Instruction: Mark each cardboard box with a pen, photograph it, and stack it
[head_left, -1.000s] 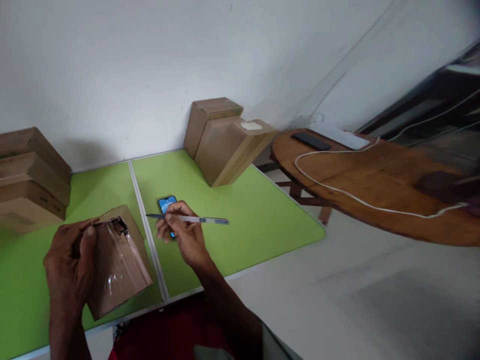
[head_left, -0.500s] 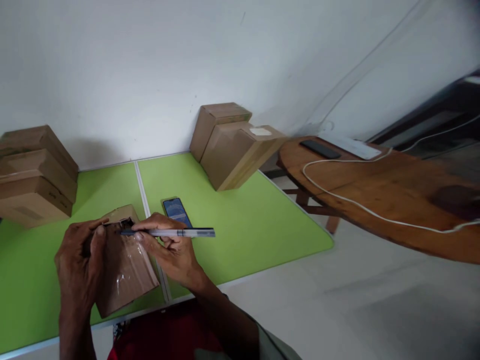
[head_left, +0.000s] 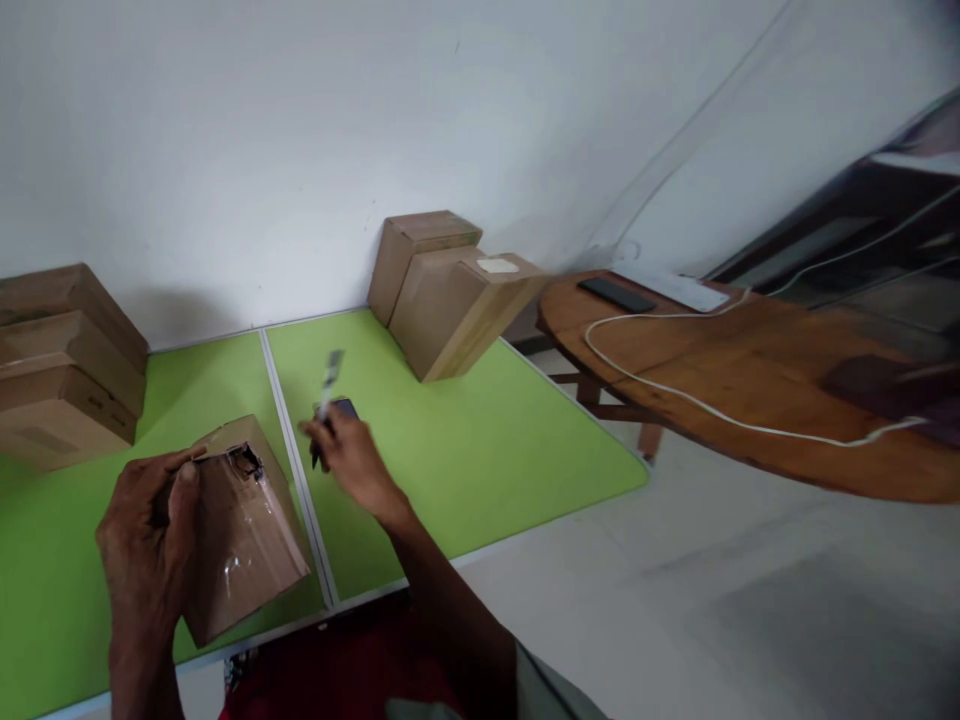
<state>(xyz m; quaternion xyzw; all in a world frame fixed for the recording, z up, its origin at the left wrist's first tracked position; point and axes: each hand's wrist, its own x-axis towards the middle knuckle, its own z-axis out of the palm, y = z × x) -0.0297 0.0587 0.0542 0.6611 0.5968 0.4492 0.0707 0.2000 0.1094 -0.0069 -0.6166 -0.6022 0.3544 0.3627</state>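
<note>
Box (head_left: 240, 545) sits R of gripping L hand (head_left: 146, 515).

so the person's left hand (head_left: 146, 525) has a small cardboard box (head_left: 244, 550) pinched by its top edge, with a ragged hole (head_left: 246, 462) near the corner and shiny tape down the front. right hand (head_left: 349, 455) is gripping a pen (head_left: 328, 385), kinda blurry, tip pointing down, well clear of the hole. there's a phone (head_left: 346, 407) mostly hidden behind that hand on the green table (head_left: 510, 470). more boxes (head_left: 75, 370) stacked on the left, and a white cable (head_left: 705, 403) runs across the wooden table (head_left: 750, 360) on the right.
</note>
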